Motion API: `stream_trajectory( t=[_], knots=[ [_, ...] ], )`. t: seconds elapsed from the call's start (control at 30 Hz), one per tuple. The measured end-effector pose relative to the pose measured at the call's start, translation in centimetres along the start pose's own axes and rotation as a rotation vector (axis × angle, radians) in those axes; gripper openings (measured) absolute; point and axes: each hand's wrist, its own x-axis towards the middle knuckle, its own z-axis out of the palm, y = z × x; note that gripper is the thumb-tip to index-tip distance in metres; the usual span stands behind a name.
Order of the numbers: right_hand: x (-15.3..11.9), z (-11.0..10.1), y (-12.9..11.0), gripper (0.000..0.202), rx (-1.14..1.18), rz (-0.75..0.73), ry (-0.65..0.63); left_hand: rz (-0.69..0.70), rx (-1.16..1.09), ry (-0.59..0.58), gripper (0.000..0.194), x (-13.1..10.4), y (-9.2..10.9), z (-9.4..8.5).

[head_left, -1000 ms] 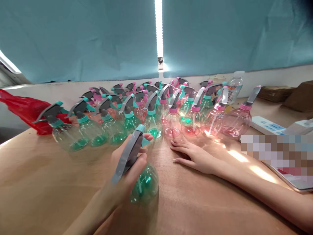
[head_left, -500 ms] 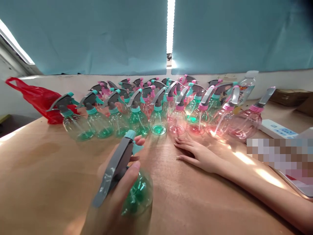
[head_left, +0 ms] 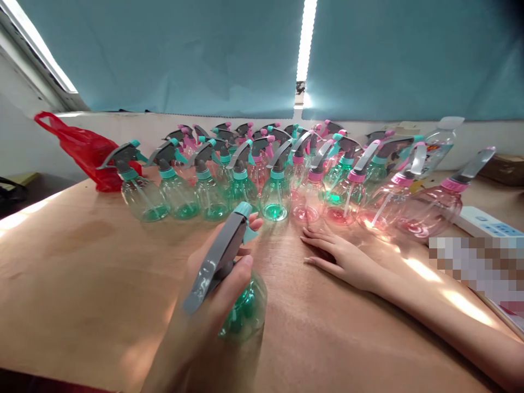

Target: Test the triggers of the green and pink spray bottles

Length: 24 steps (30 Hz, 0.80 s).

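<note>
My left hand is closed around the neck of a green spray bottle, with the grey and teal trigger head rising above my fingers. Palm down on the wooden table, my right hand rests with its fingers stretched and holds nothing. Its fingertips lie just in front of a pink spray bottle. Along the row beyond both hands, several green spray bottles stand on the left and several pink ones on the right.
More spray bottles crowd behind the front row, partly hidden. A red plastic bag sits at the left edge. To the right are a clear drink bottle, a white power strip, a brown box and a blurred-out flat object.
The camera view has swung, so the whole scene sits differently in the frame. My left hand still grips the green spray bottle, a little farther forward. My right hand stays flat on the table.
</note>
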Motion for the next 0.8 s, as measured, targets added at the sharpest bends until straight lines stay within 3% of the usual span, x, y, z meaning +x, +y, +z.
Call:
stream_trajectory(
  t=[0.27,0.57,0.8],
  knots=[
    [-0.6,0.3,-0.8,0.057,-0.014,0.035,-0.017,0.039,-0.006,-0.035,0.042,0.0,0.2,-0.1],
    [-1.0,0.6,-3.2,0.061,0.007,-0.020,-0.064,0.021,-0.016,-0.060,0.043,0.2,0.6,0.0],
    [-1.0,0.7,-3.2,0.059,-0.004,-0.022,-0.047,-0.003,0.012,-0.071,0.044,0.3,0.7,0.0]
  ],
)
